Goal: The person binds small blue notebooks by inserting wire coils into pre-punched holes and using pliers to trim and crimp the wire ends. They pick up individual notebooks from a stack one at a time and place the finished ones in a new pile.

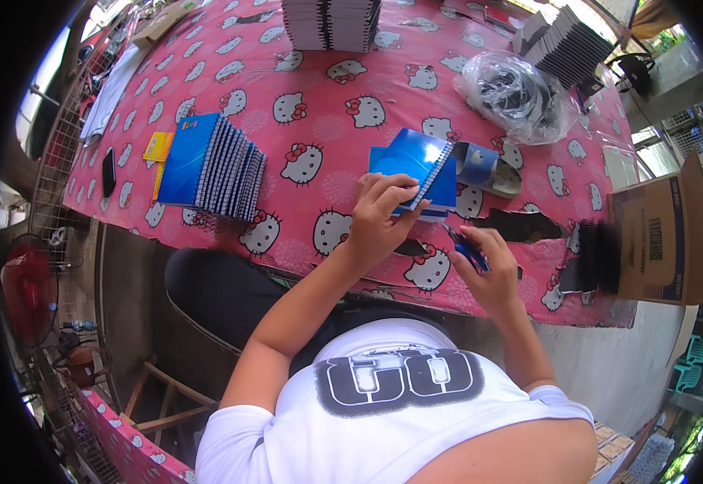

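Note:
My left hand (384, 208) is closed on the near edge of a blue spiral notebook (413, 155), which lies tilted over other blue covers on the table. White spiral binding runs down the notebook's right side. Just right of it, my right hand (487, 264) is wrapped round small blue-handled pliers (471, 255). Their metal tip points up and left, near the notebook's lower right corner but apart from it. The fingers partly hide the tool. To the left stands a neat stack of blue spiral notebooks (210, 165).
A pink patterned cloth (319, 218) covers the table, torn near the front edge. A plastic bag of black coils (517, 97), stacked notebooks (331, 24) and a dark-edged stack (569, 48) sit farther back. A black phone (109, 172) lies left; a cardboard box (662, 234) stands right.

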A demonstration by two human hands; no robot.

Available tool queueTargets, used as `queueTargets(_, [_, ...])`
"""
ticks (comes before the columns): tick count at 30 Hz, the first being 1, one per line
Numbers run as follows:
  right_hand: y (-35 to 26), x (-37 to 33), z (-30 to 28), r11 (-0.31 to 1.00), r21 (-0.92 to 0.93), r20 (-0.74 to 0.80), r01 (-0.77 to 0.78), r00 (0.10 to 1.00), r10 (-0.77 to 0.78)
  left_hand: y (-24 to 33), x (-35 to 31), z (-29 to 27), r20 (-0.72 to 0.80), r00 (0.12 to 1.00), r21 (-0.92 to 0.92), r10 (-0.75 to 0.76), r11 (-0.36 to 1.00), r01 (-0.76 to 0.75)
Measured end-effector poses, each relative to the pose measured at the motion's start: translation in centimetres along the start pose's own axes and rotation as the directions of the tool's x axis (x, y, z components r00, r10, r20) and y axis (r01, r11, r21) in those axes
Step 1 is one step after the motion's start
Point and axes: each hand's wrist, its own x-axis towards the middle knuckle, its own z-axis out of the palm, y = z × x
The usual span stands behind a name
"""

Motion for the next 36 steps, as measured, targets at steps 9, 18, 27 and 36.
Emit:
queueTargets(9, [-0.3, 3.2, 2.2, 0.954, 0.262, 0.105, -0.145, 0.987, 0.121, -0.1, 0.0, 0.6, -0.039, 0.999, -0.012, -0.009, 1.000, 0.008])
queueTargets(18, [1.9, 1.8, 2.9, 0.935, 0.264, 0.272, -0.236, 0.948, 0.163, 0.5, 5.2, -6.3, -0.298, 0.954, 0.062, 0.024, 0.998, -0.005])
queueTargets(27, [3.7, -0.1, 2.4, 0.917, -0.315, 0.151, 0.243, 0.967, -0.205, -6.8, 1.4, -25.0, -0.721, 0.622, 0.135, -0.305, 0.819, 0.558])
queueTargets(36, [-3.5, 10.3, 6.5, 0.700, -0.354, 0.349, 0.620, 0.782, -0.516, -8.8, 1.9, -26.4, -0.728, 0.573, -0.024, -0.375, 0.850, 0.526])
